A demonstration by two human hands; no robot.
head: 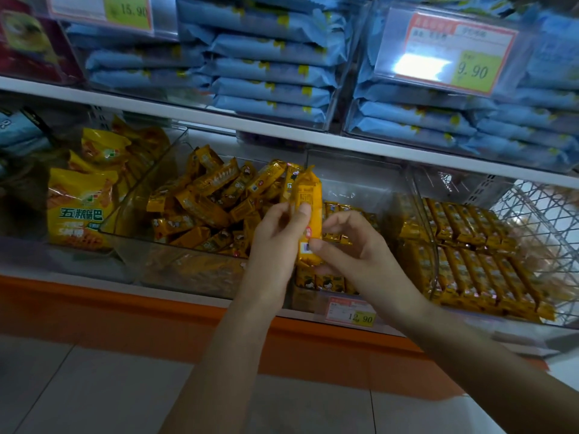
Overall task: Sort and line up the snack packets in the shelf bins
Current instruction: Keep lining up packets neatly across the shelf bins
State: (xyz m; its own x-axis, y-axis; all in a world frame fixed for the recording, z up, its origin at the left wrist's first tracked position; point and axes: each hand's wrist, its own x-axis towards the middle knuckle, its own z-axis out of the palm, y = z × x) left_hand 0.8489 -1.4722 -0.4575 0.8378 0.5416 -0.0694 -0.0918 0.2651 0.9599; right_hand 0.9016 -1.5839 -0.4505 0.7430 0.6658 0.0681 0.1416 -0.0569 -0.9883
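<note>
Pinching one packet [310,195], left fingers [301,212] and right fingers [317,245] face white shelf [188,115]; tiled floor [78,386].

Dim, bluish indoor light falls from above. A white glare patch washes out the plastic price tag [445,54] between one and two o'clock. The shelf board [188,118] shades the lower shelf bins [156,264]. Wide-angle distortion slants the shelf board; edges at nine and three o'clock smear into soft blur.

Both bare forearms reach forward, converging. The left grip [277,242] pinches a packet [310,195] with thumb and curled fingers; the right grip [354,249] pinches it from the right.
</note>
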